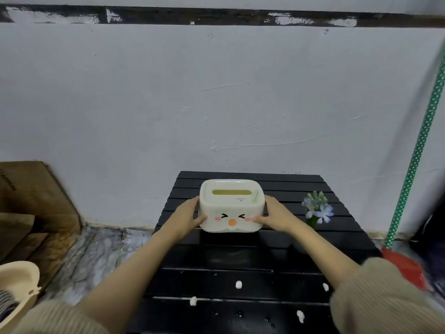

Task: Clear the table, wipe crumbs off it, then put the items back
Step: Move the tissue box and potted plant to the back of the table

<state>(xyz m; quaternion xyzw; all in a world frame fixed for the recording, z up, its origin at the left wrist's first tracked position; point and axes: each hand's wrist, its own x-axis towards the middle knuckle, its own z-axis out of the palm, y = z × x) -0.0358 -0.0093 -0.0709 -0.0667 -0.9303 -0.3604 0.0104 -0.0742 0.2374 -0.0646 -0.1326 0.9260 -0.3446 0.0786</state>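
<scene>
A white tissue box (231, 208) with a cartoon face and a slot in its lid is at the middle of the black slatted table (240, 261). My left hand (186, 216) grips its left side and my right hand (274, 216) grips its right side. I cannot tell whether the box rests on the table or is lifted slightly. Several white crumbs (238, 284) lie scattered on the near slats. A small vase of pale blue flowers (317, 209) stands on the table just right of my right hand.
The table backs onto a white wall. Cardboard boxes (31, 198) lean at the left. A cream plastic basin (16, 288) sits on the floor at lower left. A green dotted broom handle (419, 145) with a red head (404, 266) stands at the right.
</scene>
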